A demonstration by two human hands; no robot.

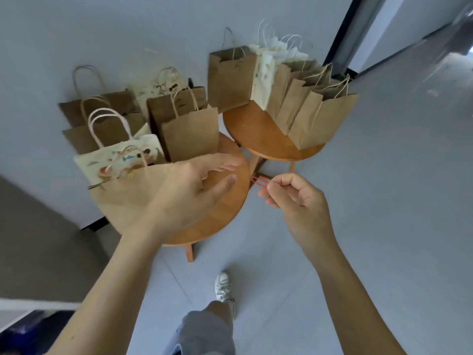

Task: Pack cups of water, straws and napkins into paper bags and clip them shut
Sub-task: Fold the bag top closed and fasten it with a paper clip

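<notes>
The left hand (189, 185) is open, fingers spread, right over the nearest brown bag (122, 198) on the near worktop (217, 219). The right hand (294, 198) pinches a red clip (259, 181) between thumb and finger, just past the worktop's edge and not yet on any bag. More bags (320, 119) stand here and on the far worktop (258, 139). I think this bag gets clipped next. I cannot see inside the bags, so I cannot tell how many are done.
</notes>
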